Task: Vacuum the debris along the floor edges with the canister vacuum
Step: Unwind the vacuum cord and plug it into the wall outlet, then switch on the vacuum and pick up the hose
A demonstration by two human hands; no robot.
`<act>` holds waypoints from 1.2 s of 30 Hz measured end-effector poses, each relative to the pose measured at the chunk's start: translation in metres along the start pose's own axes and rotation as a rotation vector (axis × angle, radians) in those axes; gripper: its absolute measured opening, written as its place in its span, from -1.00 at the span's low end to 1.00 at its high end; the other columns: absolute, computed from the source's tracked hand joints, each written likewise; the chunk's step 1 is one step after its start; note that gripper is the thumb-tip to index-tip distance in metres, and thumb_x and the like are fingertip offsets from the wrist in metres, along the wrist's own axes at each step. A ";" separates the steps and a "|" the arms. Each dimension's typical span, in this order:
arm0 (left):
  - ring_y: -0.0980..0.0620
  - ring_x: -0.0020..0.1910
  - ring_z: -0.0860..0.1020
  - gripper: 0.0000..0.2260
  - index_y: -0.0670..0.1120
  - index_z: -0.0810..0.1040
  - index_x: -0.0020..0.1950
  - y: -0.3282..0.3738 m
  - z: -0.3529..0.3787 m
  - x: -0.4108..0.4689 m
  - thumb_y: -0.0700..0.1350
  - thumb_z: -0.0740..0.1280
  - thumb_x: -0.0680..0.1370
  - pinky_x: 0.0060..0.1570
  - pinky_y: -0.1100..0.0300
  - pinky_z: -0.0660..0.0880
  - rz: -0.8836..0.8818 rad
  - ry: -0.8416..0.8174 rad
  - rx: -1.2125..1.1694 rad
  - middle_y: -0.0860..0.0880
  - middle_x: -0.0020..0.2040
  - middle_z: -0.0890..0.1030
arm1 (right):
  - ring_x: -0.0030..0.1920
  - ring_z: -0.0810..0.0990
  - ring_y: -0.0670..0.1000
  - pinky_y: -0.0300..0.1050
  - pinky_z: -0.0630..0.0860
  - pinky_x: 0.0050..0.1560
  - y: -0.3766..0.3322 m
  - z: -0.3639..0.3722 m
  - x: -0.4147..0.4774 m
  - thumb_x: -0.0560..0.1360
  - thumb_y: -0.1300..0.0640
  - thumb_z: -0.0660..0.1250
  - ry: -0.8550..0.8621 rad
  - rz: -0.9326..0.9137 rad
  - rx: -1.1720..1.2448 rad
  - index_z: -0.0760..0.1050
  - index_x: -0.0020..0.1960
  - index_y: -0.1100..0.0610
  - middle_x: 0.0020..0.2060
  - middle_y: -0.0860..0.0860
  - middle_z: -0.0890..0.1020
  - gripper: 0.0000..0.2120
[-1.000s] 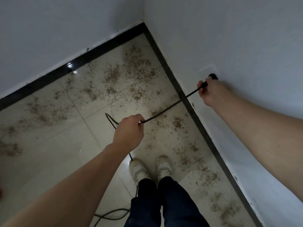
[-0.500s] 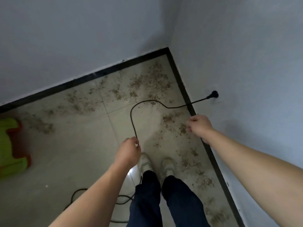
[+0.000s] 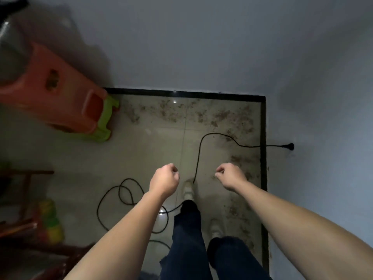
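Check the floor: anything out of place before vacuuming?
Yes. The black cord from the wall plug snakes across the debris by the right-hand edge, reaches the front shoe and lies in loose loops beyond it: a likely trip hazard.

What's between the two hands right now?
Head view: the black cord runs over the floor tile between the left hand and right hand, down to a shoe toe. Neither hand touches it.
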State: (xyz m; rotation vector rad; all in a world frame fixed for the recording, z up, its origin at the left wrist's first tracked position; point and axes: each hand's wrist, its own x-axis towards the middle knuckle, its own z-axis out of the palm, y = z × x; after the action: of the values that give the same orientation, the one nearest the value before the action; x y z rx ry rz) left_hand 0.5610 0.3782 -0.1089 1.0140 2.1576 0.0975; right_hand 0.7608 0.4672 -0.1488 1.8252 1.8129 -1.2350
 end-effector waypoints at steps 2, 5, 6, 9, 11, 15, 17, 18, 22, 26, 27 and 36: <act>-0.09 0.04 0.57 -0.79 -0.08 0.58 0.11 -0.022 -0.007 -0.040 -0.07 0.24 0.55 -0.05 0.14 0.48 -0.049 0.047 -0.051 -0.08 0.01 0.66 | 0.11 0.60 0.11 -0.16 0.45 -0.03 -0.008 0.005 -0.025 0.55 0.04 0.31 -0.009 -0.062 -0.071 0.61 0.14 0.07 0.11 0.08 0.66 -0.78; -0.08 0.04 0.58 -0.81 -0.07 0.58 0.10 -0.062 -0.017 -0.098 -0.07 0.25 0.56 -0.03 0.11 0.51 -0.140 0.075 -0.100 -0.07 -0.01 0.66 | 0.10 0.61 0.10 -0.14 0.49 -0.02 -0.021 0.015 -0.059 0.55 0.03 0.31 -0.043 -0.136 -0.171 0.62 0.11 0.06 0.09 0.06 0.67 -0.79; -0.09 0.04 0.58 -0.81 -0.07 0.58 0.10 -0.077 -0.020 -0.117 -0.07 0.25 0.56 -0.02 0.10 0.52 -0.180 0.090 -0.121 -0.07 -0.02 0.65 | 0.10 0.61 0.11 -0.12 0.51 -0.01 -0.026 0.020 -0.070 0.55 0.03 0.31 -0.057 -0.160 -0.200 0.63 0.09 0.05 0.08 0.06 0.67 -0.80; -0.07 0.05 0.57 -0.81 -0.06 0.57 0.11 -0.123 -0.026 -0.170 -0.06 0.25 0.57 0.03 0.08 0.52 -0.305 0.151 -0.180 -0.07 0.00 0.64 | 0.13 0.61 0.12 -0.12 0.51 0.03 -0.043 0.044 -0.099 0.53 0.04 0.31 -0.100 -0.245 -0.272 0.62 0.09 0.06 0.08 0.07 0.68 -0.80; -0.06 0.06 0.56 -0.81 -0.07 0.58 0.12 -0.153 -0.028 -0.205 -0.06 0.26 0.57 0.06 0.08 0.51 -0.376 0.196 -0.218 -0.06 0.02 0.64 | 0.14 0.61 0.11 -0.12 0.51 0.03 -0.054 0.068 -0.119 0.52 0.05 0.31 -0.139 -0.297 -0.323 0.62 0.10 0.08 0.08 0.08 0.68 -0.79; -0.13 0.08 0.56 -0.83 -0.11 0.59 0.08 -0.217 -0.026 -0.276 -0.09 0.29 0.56 0.10 0.06 0.49 -0.508 0.283 -0.290 -0.13 0.02 0.65 | 0.10 0.61 0.11 -0.11 0.53 0.02 -0.076 0.131 -0.160 0.53 0.02 0.32 -0.232 -0.395 -0.419 0.62 0.07 0.07 0.05 0.07 0.68 -0.81; -0.14 0.07 0.56 -0.84 -0.11 0.59 0.07 -0.250 -0.019 -0.313 -0.10 0.29 0.55 0.08 0.06 0.49 -0.570 0.308 -0.325 -0.14 0.00 0.65 | 0.09 0.62 0.11 -0.10 0.54 0.03 -0.085 0.168 -0.183 0.54 0.01 0.31 -0.277 -0.447 -0.462 0.62 0.07 0.07 0.04 0.07 0.68 -0.79; -0.13 0.05 0.57 -0.84 -0.10 0.59 0.06 -0.267 -0.014 -0.331 -0.09 0.29 0.55 0.07 0.06 0.49 -0.599 0.318 -0.347 -0.13 -0.02 0.65 | 0.09 0.62 0.11 -0.10 0.54 0.03 -0.088 0.188 -0.196 0.54 0.01 0.31 -0.300 -0.472 -0.480 0.62 0.08 0.08 0.04 0.07 0.68 -0.79; -0.12 0.03 0.57 -0.88 -0.04 0.58 0.01 -0.332 0.024 -0.404 -0.08 0.29 0.54 0.03 0.08 0.50 -0.697 0.363 -0.415 -0.10 -0.04 0.65 | 0.09 0.61 0.10 -0.11 0.53 0.03 -0.088 0.270 -0.254 0.54 0.00 0.32 -0.384 -0.545 -0.563 0.61 0.13 0.09 0.07 0.06 0.67 -0.76; -0.10 0.05 0.57 -0.88 -0.02 0.58 0.01 -0.404 0.085 -0.471 -0.06 0.27 0.55 -0.04 0.13 0.45 -0.737 0.355 -0.415 -0.07 0.00 0.65 | 0.05 0.63 0.12 -0.12 0.53 0.00 -0.069 0.345 -0.314 0.51 -0.01 0.32 -0.393 -0.572 -0.630 0.63 0.07 0.08 -0.01 0.07 0.68 -0.77; -0.11 0.06 0.56 -0.88 -0.04 0.58 0.01 -0.422 0.101 -0.486 -0.07 0.27 0.56 -0.01 0.12 0.46 -0.734 0.341 -0.408 -0.09 0.02 0.64 | 0.03 0.64 0.12 -0.11 0.54 -0.02 -0.060 0.363 -0.327 0.50 0.00 0.32 -0.392 -0.569 -0.646 0.63 0.05 0.08 -0.04 0.07 0.69 -0.78; -0.15 0.22 0.39 -0.75 -0.08 0.51 0.22 -0.539 0.212 -0.565 -0.04 0.24 0.58 0.23 0.00 0.36 -0.739 0.393 -0.144 -0.13 0.24 0.45 | -0.03 0.64 0.12 -0.06 0.58 -0.02 0.016 0.504 -0.390 0.47 0.09 0.34 -0.431 -0.519 -0.701 0.64 0.00 0.11 -0.06 0.09 0.69 -0.83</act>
State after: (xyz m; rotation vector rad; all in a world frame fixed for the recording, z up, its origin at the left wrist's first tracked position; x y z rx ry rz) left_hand 0.5907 -0.4300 -0.1209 0.0707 2.7011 0.1005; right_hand 0.6547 -0.1613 -0.1710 0.6843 2.1315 -0.8584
